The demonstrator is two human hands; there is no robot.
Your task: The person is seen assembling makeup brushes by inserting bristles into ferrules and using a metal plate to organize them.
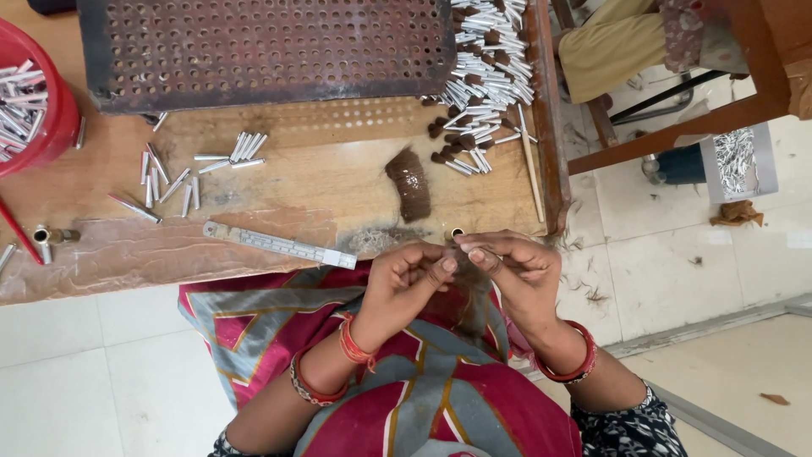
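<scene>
My left hand (pixel 408 278) and my right hand (pixel 514 272) meet just below the front edge of the wooden table (pixel 338 182). Both pinch a thin tuft of dark brown hair (pixel 461 264) between their fingertips, thumbs and forefingers touching. A thicker bundle of brown hair (pixel 409 182) lies on the table just above my hands. A pile of short silver metal tubes (pixel 486 72), some with brown hair tips, lies at the table's far right.
A perforated metal plate (pixel 271 51) covers the table's far side. Loose silver tubes (pixel 182 173) and a metal ruler (pixel 279 245) lie to the left. A red tub (pixel 59 114) of tubes stands at the far left. A thin wooden stick (pixel 531 173) lies near the right edge.
</scene>
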